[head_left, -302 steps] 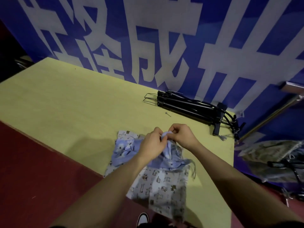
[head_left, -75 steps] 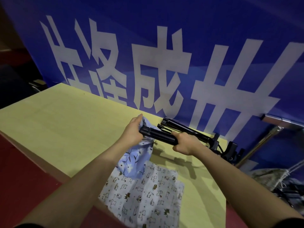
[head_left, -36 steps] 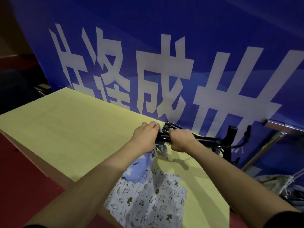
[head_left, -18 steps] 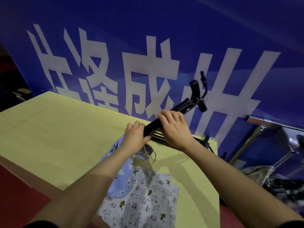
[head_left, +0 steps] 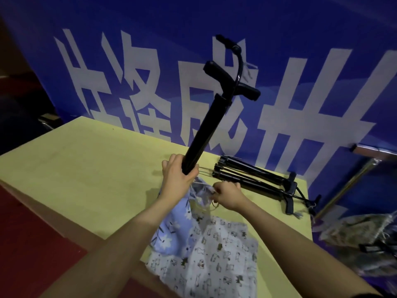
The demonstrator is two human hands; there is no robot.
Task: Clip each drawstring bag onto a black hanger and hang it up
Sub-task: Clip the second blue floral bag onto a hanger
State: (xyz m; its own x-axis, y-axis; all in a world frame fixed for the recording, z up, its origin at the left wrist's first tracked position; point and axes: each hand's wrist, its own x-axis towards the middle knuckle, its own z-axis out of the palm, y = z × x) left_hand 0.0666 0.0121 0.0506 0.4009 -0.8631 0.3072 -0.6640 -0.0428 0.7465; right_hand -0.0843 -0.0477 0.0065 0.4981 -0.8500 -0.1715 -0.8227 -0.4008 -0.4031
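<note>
**Black hanger raised in the left hand, blue bag pinched in the right**

A pale yellow wooden tabletop (head_left: 86, 168) fills the left and middle of the view, with dark red floor (head_left: 32, 244) below its near edge.

Above the table's middle, the left hand (head_left: 178, 175) is wrapped around the lower end of a long black hanger (head_left: 206, 130). The hanger is tilted, its bar rising up and to the right from the fist to a crosswise black clip piece and a curved hook at the top, in front of a blue banner with large white characters (head_left: 300, 104).

Just below that hand hangs a light blue drawstring bag with a white flower print (head_left: 171, 229). Its gathered top sits between the 2 hands, and its lower part lies draped over a white drawstring bag printed with small dark animal figures (head_left: 214, 263), which lies flat at the table's near edge. Whether the blue bag is already caught in a clip cannot be told, since the hands hide that spot.

The right hand (head_left: 227, 195), just beside the left and a little lower, is clenched around the bunched top of the blue bag, with thin cords trailing under it.

Further right, a stack of folded black hangers (head_left: 253, 179) lies on the table near the banner. Beyond the table's right edge, a silver metal rail (head_left: 352, 181) slants down, with dim patterned fabric (head_left: 354, 233) beneath it.
</note>
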